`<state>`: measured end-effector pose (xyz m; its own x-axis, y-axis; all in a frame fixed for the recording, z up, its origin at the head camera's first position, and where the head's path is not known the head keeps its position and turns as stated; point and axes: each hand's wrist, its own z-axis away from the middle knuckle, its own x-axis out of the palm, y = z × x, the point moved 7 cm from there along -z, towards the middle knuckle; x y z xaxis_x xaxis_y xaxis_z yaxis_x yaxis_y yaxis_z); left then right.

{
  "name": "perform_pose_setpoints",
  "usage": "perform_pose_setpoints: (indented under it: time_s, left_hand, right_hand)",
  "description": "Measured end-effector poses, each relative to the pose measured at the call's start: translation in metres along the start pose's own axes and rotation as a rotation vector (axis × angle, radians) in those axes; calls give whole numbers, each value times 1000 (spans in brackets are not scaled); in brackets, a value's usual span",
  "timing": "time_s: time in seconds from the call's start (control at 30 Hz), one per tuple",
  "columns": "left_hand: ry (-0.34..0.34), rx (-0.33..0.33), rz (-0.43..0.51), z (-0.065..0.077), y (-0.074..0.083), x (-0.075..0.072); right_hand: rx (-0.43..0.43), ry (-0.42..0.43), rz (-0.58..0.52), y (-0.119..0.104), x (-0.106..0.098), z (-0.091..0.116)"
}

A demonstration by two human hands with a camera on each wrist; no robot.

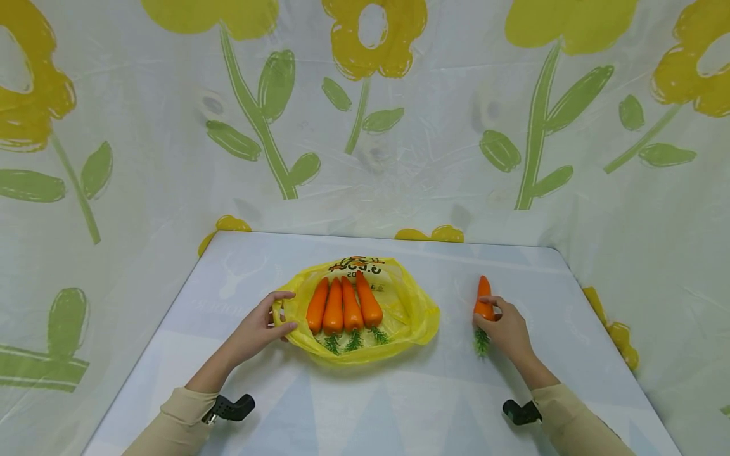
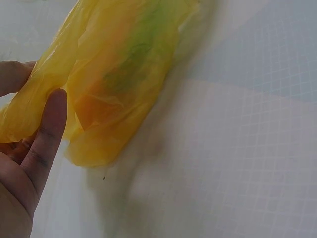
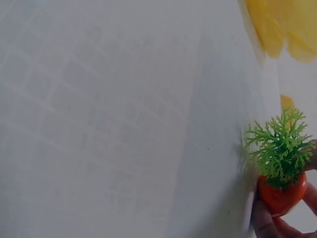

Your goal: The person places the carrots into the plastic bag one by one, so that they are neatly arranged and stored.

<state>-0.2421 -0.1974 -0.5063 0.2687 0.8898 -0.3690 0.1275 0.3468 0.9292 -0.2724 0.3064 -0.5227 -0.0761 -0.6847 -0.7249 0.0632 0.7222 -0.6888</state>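
A yellow plastic bag [image 1: 419,310] lies with its mouth spread wide, dark print showing on its inner side. Several orange carrots [image 1: 333,310] rest side by side in it, green tops toward the person. At the bag's left end, my left hand [image 1: 263,324] holds the edge between thumb and fingers; the left wrist view shows the thin film [image 2: 119,124] passing between them. Well to the right of the bag, my right hand [image 1: 507,326] grips another carrot [image 1: 483,288] around its thick end. Its leafy green top [image 3: 280,148] and round orange end show in the right wrist view.
Both hands work over a pale table [image 1: 376,405] with faint blue triangles. Behind it hangs a white curtain [image 1: 433,126] printed with yellow flowers and green stems, which also runs along both sides. Black wrist cameras [image 1: 235,407] sit at the sleeve cuffs.
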Motion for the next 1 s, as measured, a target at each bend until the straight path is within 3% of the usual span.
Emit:
perform_pose_setpoints:
  time_s: [1.0]
  left_hand:
    - [-1,11,-2,0,0,-1]
  right_hand:
    - [26,28,-92,13,0,4]
